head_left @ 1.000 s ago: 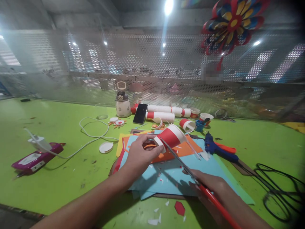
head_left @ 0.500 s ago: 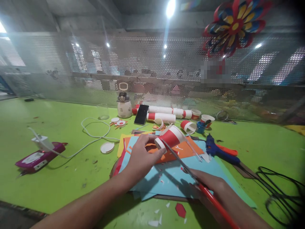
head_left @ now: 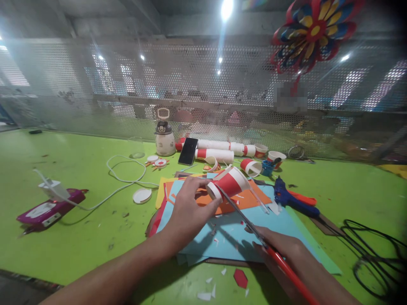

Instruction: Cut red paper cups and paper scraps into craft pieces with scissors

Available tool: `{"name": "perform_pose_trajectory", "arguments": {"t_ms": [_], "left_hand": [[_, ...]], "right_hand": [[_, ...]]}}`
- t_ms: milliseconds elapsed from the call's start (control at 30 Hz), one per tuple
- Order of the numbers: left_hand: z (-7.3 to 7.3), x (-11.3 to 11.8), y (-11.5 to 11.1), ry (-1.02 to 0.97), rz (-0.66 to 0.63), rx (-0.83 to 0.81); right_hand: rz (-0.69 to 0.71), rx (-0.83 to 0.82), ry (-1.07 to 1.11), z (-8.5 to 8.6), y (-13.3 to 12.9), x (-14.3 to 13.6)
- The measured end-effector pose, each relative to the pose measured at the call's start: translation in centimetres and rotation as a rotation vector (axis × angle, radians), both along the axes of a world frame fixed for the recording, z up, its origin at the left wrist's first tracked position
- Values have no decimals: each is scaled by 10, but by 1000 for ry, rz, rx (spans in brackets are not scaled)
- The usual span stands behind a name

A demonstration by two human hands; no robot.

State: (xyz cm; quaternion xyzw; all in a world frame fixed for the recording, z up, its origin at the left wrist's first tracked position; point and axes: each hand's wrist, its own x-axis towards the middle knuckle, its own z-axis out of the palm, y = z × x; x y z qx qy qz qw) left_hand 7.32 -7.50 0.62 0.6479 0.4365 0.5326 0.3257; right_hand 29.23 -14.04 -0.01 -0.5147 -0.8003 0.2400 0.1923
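Note:
My left hand [head_left: 193, 207] grips a red and white paper cup [head_left: 231, 185] by its base end, the cup lying tilted with its wide mouth to the right. In my right hand [head_left: 282, 250] are scissors with red handles [head_left: 286, 269]. Their blades reach up to the cup and touch its wall near the base; the exact cut is hard to make out. Beneath both hands lies a stack of coloured paper, with a light blue sheet [head_left: 232, 243] and an orange sheet [head_left: 254, 199] on top, strewn with small scraps.
A blue glue gun [head_left: 294, 203] and black cable [head_left: 365, 250] lie at right. Behind stand paper cups [head_left: 251, 167], a phone [head_left: 188, 151] and a bottle [head_left: 165, 144]. A purple power strip [head_left: 51, 212] with a white cable sits left. A perforated screen [head_left: 197, 93] backs the green table.
The cup has turned slightly in my left hand, its mouth shifting a little to the right. The scissors stay against its wall, and the whole view has shifted slightly.

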Motion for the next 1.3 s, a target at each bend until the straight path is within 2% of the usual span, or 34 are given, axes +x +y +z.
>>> {"name": "perform_pose_trajectory", "arguments": {"t_ms": [333, 533, 667, 833, 1000, 1133, 1300], "left_hand": [[0, -7, 12, -493, -193, -447], [0, -9, 12, -626, -368, -689], [-2, -10, 14, -648, -413, -670], [-3, -8, 13, -673, -396, -661], [-3, -9, 14, -669, -394, -648], [-4, -10, 15, -657, -385, -631], [-4, -8, 13, -647, -369, -633]], "right_hand": [[18, 19, -33, 0, 0, 2], [-57, 114, -93, -18, 4, 9], [-75, 130, -80, -25, 6, 12], [-78, 114, -78, -24, 5, 11], [-70, 82, -144, -10, 3, 5], [-69, 33, -66, 4, 2, 1], [-74, 15, -28, 6, 1, -1]]}}
